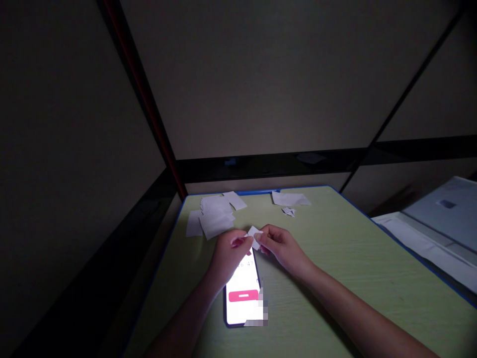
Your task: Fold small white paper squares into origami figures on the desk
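Observation:
Between both hands, above the top end of a lit phone, is a small folded piece of white paper [254, 233]. My left hand [231, 251] is closed, pinching its left side between thumb and fingers. From the right, my right hand [282, 246] grips the same paper, thumb on top and fingers curled beneath. The phone [243, 311] lies face up on the table under my left hand, its bright white screen showing a red button; my hand hides part of the upper screen.
Several white paper sheets [216, 216] lie overlapping at the table's back left. A flat paper [290, 199] and a small folded paper piece [288, 212] lie at the back right. The green table [316, 228] has a blue edge. A pale, flat-lidded object [443, 214] stands far right.

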`<action>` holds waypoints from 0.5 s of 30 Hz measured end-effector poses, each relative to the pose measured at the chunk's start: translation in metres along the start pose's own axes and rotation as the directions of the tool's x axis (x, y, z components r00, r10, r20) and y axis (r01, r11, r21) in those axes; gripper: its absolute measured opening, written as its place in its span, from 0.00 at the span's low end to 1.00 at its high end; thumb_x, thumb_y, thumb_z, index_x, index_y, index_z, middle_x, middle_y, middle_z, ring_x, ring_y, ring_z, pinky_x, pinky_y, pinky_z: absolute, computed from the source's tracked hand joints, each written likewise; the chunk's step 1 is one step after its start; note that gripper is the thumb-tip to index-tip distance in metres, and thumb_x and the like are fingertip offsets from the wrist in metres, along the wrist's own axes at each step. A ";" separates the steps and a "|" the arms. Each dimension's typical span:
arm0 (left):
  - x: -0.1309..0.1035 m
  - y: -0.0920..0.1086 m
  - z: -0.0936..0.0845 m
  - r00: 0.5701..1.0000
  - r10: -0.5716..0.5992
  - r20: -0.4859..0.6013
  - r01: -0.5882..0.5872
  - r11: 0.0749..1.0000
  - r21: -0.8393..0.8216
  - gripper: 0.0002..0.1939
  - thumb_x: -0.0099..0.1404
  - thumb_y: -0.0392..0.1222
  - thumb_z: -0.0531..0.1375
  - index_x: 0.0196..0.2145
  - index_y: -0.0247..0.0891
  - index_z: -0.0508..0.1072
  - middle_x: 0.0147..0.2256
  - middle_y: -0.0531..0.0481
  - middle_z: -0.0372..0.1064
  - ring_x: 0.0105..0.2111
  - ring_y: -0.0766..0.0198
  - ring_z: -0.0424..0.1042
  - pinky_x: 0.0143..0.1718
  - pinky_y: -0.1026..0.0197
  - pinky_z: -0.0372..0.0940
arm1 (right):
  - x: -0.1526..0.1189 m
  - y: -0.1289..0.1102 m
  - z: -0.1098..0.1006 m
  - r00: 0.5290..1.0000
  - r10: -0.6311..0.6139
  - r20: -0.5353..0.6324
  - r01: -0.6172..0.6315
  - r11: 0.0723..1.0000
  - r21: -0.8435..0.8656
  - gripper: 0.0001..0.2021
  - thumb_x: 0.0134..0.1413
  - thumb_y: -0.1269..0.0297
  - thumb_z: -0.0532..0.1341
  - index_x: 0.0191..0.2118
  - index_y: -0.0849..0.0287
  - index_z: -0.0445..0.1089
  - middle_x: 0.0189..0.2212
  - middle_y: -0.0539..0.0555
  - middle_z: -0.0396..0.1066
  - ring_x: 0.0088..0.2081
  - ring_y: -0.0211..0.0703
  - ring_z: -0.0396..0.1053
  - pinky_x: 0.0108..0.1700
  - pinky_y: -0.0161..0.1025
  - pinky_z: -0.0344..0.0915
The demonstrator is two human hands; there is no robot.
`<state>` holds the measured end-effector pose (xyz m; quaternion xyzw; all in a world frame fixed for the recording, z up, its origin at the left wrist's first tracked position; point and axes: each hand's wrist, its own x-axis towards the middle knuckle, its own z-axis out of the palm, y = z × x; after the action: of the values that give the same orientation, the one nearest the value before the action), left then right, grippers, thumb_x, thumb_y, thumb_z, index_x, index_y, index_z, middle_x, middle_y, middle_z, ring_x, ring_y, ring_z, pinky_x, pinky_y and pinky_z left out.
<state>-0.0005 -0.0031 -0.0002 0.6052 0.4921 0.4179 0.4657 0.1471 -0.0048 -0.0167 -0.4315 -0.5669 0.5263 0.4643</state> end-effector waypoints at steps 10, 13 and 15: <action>-0.001 0.003 0.000 1.000 -0.016 0.000 0.016 0.999 -0.043 0.09 0.53 0.41 0.55 0.20 0.34 0.67 0.15 0.55 0.62 0.17 0.70 0.62 0.18 0.68 0.54 | 0.000 0.000 -0.004 0.998 0.053 0.019 -0.055 0.995 0.081 0.15 0.46 0.55 0.62 0.21 0.62 0.67 0.15 0.46 0.61 0.19 0.32 0.54 0.24 0.34 0.48; 0.000 0.000 0.000 1.000 -0.014 -0.003 0.013 0.999 -0.040 0.09 0.53 0.41 0.55 0.20 0.34 0.68 0.15 0.55 0.63 0.17 0.69 0.62 0.19 0.68 0.55 | 0.000 -0.002 -0.005 0.997 0.062 0.039 -0.065 0.993 0.098 0.14 0.47 0.55 0.62 0.22 0.63 0.69 0.16 0.48 0.63 0.20 0.33 0.55 0.24 0.34 0.49; 0.000 0.000 0.000 1.000 -0.016 -0.014 0.015 0.999 -0.040 0.08 0.53 0.40 0.55 0.21 0.33 0.68 0.15 0.54 0.63 0.17 0.69 0.63 0.19 0.68 0.55 | 0.000 -0.004 -0.006 0.996 0.071 0.057 -0.077 0.991 0.108 0.14 0.47 0.56 0.62 0.23 0.63 0.70 0.17 0.48 0.64 0.20 0.33 0.56 0.25 0.34 0.50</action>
<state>-0.0008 -0.0026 0.0000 0.5889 0.4917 0.4283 0.4774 0.1531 -0.0042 -0.0125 -0.4119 -0.5325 0.5848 0.4525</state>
